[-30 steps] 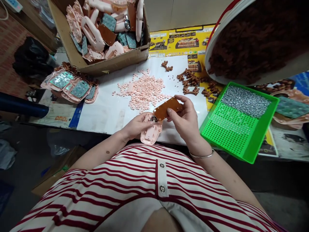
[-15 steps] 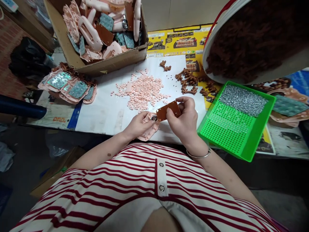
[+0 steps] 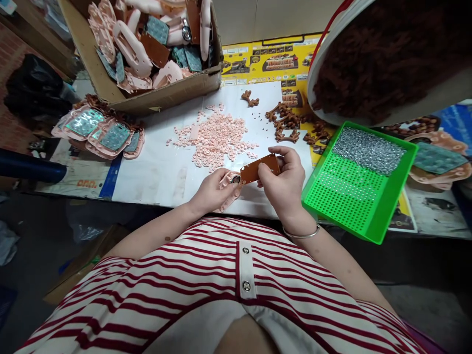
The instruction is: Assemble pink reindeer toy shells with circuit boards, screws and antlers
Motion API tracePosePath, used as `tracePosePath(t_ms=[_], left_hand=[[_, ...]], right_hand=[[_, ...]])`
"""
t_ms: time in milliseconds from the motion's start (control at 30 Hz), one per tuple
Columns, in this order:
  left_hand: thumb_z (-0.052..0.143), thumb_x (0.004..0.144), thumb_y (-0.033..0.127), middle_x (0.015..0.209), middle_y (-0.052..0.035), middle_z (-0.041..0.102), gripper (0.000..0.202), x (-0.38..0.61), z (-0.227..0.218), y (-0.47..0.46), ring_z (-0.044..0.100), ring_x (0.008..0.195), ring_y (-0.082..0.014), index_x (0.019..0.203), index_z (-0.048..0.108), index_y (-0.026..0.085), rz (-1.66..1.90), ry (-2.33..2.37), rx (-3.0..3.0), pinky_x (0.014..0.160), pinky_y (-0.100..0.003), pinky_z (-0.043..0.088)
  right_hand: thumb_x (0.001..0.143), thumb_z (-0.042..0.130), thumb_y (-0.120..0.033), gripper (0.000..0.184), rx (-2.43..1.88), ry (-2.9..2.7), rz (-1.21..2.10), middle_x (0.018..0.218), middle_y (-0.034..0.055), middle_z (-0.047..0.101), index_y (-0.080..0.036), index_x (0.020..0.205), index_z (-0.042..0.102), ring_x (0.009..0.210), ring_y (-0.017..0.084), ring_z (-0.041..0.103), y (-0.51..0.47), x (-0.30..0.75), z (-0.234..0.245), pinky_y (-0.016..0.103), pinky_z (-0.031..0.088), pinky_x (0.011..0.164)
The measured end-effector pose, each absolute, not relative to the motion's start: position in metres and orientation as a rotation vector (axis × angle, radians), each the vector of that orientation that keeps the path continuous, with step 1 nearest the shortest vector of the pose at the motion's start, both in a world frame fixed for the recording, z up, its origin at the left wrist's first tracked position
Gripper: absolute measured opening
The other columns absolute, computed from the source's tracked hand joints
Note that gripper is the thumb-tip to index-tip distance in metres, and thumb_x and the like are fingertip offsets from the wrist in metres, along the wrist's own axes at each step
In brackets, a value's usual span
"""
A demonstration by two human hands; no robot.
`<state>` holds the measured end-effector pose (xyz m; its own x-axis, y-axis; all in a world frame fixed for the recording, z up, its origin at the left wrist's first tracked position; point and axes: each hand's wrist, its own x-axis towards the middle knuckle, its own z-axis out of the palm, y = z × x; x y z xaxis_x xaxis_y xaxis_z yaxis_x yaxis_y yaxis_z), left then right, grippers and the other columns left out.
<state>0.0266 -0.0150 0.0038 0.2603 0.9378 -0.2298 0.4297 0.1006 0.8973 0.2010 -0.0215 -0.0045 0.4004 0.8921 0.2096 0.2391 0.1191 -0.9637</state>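
Note:
My left hand (image 3: 213, 191) is closed on a pink plastic shell (image 3: 231, 199) near the table's front edge. Under its thumb shows a small round speaker (image 3: 235, 180) with a dark centre. A brown circuit board (image 3: 254, 170) is pinched between the thumb and fingers of my right hand (image 3: 285, 179). The board's left end lies close beside the speaker; whether they touch, or are joined by wires, I cannot tell. Just beyond both hands spreads a pile of small pink plastic buttons (image 3: 217, 140).
A cardboard box (image 3: 165, 96) of pink shells and boards stands back left, stacked shell assemblies (image 3: 110, 135) beside it. Brown bone-shaped pieces (image 3: 283, 120) lie behind my right hand. At right are a green basket (image 3: 346, 206) with metal screws (image 3: 368, 150) and a tilted white bucket (image 3: 391, 118).
My right hand has shifted its grip slightly towards the board's right end, and the board sits a little lower. My left hand keeps its hold on the shell. The whole view has moved slightly.

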Motion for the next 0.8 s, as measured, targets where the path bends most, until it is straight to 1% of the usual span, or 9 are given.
tracePosePath(t_ms=[67, 167, 267, 333, 433, 533, 667, 733, 800], left_hand=[[0.069, 0.08, 0.03, 0.083, -0.001, 0.068, 0.017, 0.026, 0.005, -0.015, 0.064, 0.08, -0.0184, 0.091, 0.062, 0.018, 0.622, 1.33, 1.497, 0.073, -0.029, 0.047], [0.069, 0.083, 0.036, 0.087, -0.002, 0.069, 0.022, 0.024, 0.003, -0.015, 0.065, 0.082, -0.0181, 0.095, 0.062, 0.018, 0.659, 1.249, 1.336, 0.075, -0.029, 0.049], [0.07, 0.084, 0.04, 0.09, -0.0024, 0.07, 0.028, 0.022, 0.0, -0.015, 0.066, 0.084, -0.0176, 0.098, 0.063, 0.017, 0.668, 1.184, 1.202, 0.076, -0.028, 0.05], [0.071, 0.083, 0.043, 0.088, -0.0022, 0.071, 0.031, 0.022, 0.0, -0.015, 0.067, 0.081, -0.0175, 0.098, 0.065, 0.017, 0.659, 1.161, 1.184, 0.074, -0.028, 0.051], [0.074, 0.081, 0.046, 0.084, -0.0029, 0.072, 0.036, 0.024, 0.002, -0.014, 0.068, 0.078, -0.0183, 0.101, 0.068, 0.017, 0.638, 1.13, 1.193, 0.074, -0.029, 0.052], [0.079, 0.076, 0.045, 0.085, -0.0035, 0.074, 0.042, 0.024, 0.004, -0.013, 0.069, 0.078, -0.0187, 0.104, 0.069, 0.016, 0.666, 1.093, 1.146, 0.075, -0.029, 0.052], [0.082, 0.072, 0.042, 0.086, -0.0034, 0.074, 0.044, 0.021, 0.002, -0.011, 0.068, 0.076, -0.0181, 0.104, 0.068, 0.015, 0.682, 1.047, 0.998, 0.073, -0.029, 0.052], [0.083, 0.07, 0.037, 0.088, -0.0031, 0.073, 0.041, 0.019, 0.001, -0.01, 0.067, 0.077, -0.0169, 0.101, 0.068, 0.015, 0.687, 1.06, 0.974, 0.073, -0.028, 0.052], [0.083, 0.07, 0.034, 0.09, -0.0032, 0.072, 0.039, 0.018, 0.001, -0.01, 0.067, 0.08, -0.0167, 0.099, 0.068, 0.014, 0.692, 1.079, 0.972, 0.076, -0.028, 0.051]], right_hand=[[0.075, 0.059, -0.018, 0.028, -1.362, -1.158, 0.568, 0.059, -0.0106, 0.048, -0.023, 0.102, 0.058, 0.045, 0.009, 0.045, -0.022, 0.199, -0.003, 0.024, 0.039, 0.044], [0.079, 0.061, -0.019, 0.026, -1.269, -1.277, 0.426, 0.066, -0.0082, 0.053, -0.022, 0.104, 0.059, 0.05, 0.009, 0.047, -0.024, 0.197, -0.004, 0.024, 0.043, 0.047], [0.084, 0.06, -0.018, 0.026, -1.193, -1.397, 0.341, 0.068, -0.008, 0.054, -0.023, 0.109, 0.058, 0.053, 0.008, 0.048, -0.026, 0.195, -0.005, 0.023, 0.046, 0.051], [0.086, 0.06, -0.016, 0.027, -1.155, -1.442, 0.31, 0.068, -0.0085, 0.054, -0.024, 0.112, 0.057, 0.053, 0.008, 0.049, -0.027, 0.194, -0.005, 0.022, 0.047, 0.052], [0.089, 0.058, -0.014, 0.029, -1.093, -1.492, 0.288, 0.072, -0.0074, 0.059, -0.025, 0.116, 0.055, 0.055, 0.009, 0.052, -0.026, 0.194, -0.004, 0.022, 0.048, 0.053], [0.092, 0.057, -0.017, 0.034, -1.107, -1.558, 0.259, 0.082, -0.0028, 0.065, -0.024, 0.125, 0.053, 0.06, 0.011, 0.056, -0.025, 0.197, -0.005, 0.024, 0.051, 0.055], [0.093, 0.061, -0.027, 0.048, -1.223, -1.618, 0.223, 0.093, 0.005, 0.07, -0.021, 0.139, 0.048, 0.065, 0.015, 0.06, -0.025, 0.202, -0.012, 0.031, 0.057, 0.06], [0.094, 0.061, -0.029, 0.049, -1.238, -1.654, 0.241, 0.101, 0.0082, 0.072, -0.02, 0.141, 0.049, 0.07, 0.017, 0.064, -0.026, 0.204, -0.014, 0.033, 0.06, 0.065], [0.094, 0.06, -0.028, 0.048, -1.212, -1.691, 0.253, 0.105, 0.009, 0.073, -0.021, 0.141, 0.05, 0.075, 0.018, 0.067, -0.027, 0.204, -0.013, 0.034, 0.061, 0.069]])
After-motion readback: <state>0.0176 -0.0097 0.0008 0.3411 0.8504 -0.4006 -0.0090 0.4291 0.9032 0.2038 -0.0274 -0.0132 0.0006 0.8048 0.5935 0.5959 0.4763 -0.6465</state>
